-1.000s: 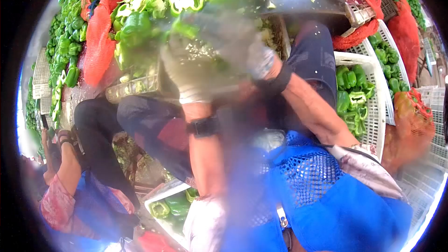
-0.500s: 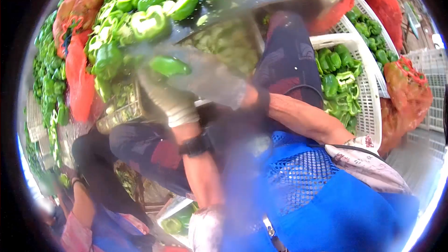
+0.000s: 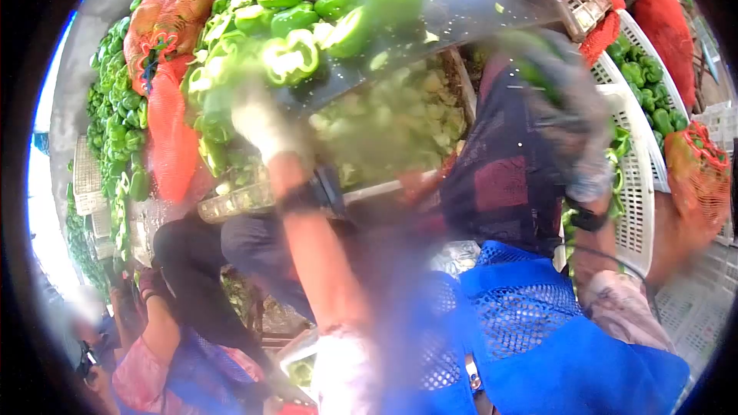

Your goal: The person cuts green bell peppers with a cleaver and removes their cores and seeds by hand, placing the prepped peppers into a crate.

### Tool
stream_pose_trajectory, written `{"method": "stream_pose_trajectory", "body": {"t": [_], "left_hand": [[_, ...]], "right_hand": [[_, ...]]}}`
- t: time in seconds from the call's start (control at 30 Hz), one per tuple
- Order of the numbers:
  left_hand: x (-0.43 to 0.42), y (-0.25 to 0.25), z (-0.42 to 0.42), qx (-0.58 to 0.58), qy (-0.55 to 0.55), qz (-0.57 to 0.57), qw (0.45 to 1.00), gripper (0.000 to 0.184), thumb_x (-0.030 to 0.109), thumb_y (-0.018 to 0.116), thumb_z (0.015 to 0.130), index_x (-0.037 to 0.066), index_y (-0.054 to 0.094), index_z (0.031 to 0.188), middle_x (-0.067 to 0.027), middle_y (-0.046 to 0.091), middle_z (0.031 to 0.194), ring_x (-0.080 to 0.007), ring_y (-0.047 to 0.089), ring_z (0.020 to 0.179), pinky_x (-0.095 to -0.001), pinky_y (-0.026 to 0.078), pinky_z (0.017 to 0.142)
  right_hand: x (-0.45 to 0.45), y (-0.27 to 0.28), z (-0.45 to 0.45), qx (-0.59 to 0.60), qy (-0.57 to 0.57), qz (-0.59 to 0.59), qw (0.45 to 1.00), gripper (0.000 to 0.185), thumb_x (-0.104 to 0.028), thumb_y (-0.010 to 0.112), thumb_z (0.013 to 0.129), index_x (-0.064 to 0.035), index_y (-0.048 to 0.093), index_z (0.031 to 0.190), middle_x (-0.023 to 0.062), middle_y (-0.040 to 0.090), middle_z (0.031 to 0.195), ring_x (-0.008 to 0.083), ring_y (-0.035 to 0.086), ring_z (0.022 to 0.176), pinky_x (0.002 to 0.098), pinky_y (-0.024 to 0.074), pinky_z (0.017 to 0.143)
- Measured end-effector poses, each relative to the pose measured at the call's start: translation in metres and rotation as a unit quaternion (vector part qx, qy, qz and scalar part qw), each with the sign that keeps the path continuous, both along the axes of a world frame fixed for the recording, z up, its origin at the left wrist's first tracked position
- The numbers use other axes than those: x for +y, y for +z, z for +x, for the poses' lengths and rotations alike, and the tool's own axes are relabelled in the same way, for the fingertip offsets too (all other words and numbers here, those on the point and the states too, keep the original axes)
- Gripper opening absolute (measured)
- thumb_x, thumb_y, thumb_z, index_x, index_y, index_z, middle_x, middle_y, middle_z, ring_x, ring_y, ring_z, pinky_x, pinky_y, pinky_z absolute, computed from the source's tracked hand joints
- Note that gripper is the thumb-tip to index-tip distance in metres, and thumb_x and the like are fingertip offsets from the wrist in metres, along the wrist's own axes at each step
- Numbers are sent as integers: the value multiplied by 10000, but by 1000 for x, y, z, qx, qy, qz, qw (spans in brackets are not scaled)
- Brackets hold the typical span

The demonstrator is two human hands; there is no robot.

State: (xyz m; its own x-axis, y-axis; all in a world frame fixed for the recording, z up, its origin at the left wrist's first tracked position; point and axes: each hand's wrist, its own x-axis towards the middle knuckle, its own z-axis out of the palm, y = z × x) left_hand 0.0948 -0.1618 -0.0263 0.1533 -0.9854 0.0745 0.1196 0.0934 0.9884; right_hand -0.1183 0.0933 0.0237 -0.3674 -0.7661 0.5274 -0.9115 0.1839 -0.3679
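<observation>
My left hand (image 3: 265, 119), in a pale glove, is over the near edge of the pile of cut green peppers (image 3: 290, 60); motion smears its fingers. To the right, my right hand (image 3: 565, 100), in a grey glove, is above my thigh beside the white crate (image 3: 634, 207). Its fingers are wrapped round a green pepper (image 3: 534, 77), which is blurred. Between my hands, a crate of pale pepper scraps (image 3: 392, 127) sits below the dark tabletop (image 3: 461, 11).
A red net sack (image 3: 171, 11) stands at the upper left beside a long heap of green peppers (image 3: 115, 123). Another person (image 3: 146, 361) sits at the lower left. At the right are a crate of whole peppers (image 3: 646, 81) and an orange net sack (image 3: 696, 173).
My right hand has moved away from my left hand, rightward to the white crate, with a green pepper. My left hand has moved up to the pepper pile. The view has shifted.
</observation>
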Motion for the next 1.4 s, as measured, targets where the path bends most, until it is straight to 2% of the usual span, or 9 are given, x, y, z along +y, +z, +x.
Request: {"method": "stream_pose_trajectory", "body": {"t": [0.17,0.43,0.53,0.6,0.63,0.77,1.0,1.27,1.4], "left_hand": [[-112,-49,5,-365,-93,-65,924,461,248,731,842,-16,611,1200,-93,653,1071,-197,591,905,-347,470,827],[-44,-19,-4,-15,-124,93,988,434,145,713,831,-29,590,1210,-131,633,1090,-194,618,871,-340,524,695],[6,4,3,50,-151,99,982,341,209,663,845,69,618,1153,-76,645,1010,-225,625,871,-429,527,746],[8,-15,24,115,-228,100,962,333,232,601,884,27,609,1146,-92,661,1049,-255,632,942,-419,543,806],[29,2,23,322,-256,211,886,324,229,578,896,28,611,1147,-103,664,1078,-269,634,979,-433,548,828],[42,-12,29,311,-266,188,893,397,195,576,884,50,562,1253,-140,627,1203,-299,610,1092,-445,527,922],[50,-22,29,293,-364,66,882,494,228,611,889,56,501,1338,-148,578,1290,-288,569,1179,-427,500,1003],[77,-28,13,60,-220,45,973,421,267,556,929,102,506,1313,-115,569,1264,-266,577,1158,-449,571,833],[75,-21,23,175,-295,29,939,480,286,584,921,84,492,1346,-136,583,1255,-269,595,1136,-444,561,858]], "right_hand": [[74,-28,-68,40,-110,125,985,386,-82,716,794,-116,673,1176,145,655,1179,299,597,1150,368,468,979],[-111,-34,39,52,271,-84,957,332,-165,686,824,-86,661,1145,124,679,1068,299,653,965,384,533,850],[-158,-1,90,74,260,203,941,416,-237,675,809,-90,628,1195,132,670,1091,305,645,975,400,532,845],[-178,-52,87,97,294,18,951,469,-287,676,800,-95,612,1223,137,665,1116,301,640,996,406,529,850],[-178,-58,89,105,306,-72,943,496,-311,677,795,-98,604,1237,140,663,1129,299,637,1007,409,528,853],[-154,-43,94,-146,263,132,944,592,-303,700,765,-93,574,1303,158,682,1082,302,664,948,362,535,839],[-144,-45,82,-347,292,162,876,618,-328,718,748,-83,592,1301,168,694,1028,223,679,890,320,548,793],[-144,-62,86,-230,233,107,939,488,-254,717,786,-24,626,1206,143,701,1045,208,686,844,351,549,739],[-129,-29,78,-370,279,179,868,484,-249,731,784,-11,627,1192,129,711,986,212,683,831,343,546,730]]}}
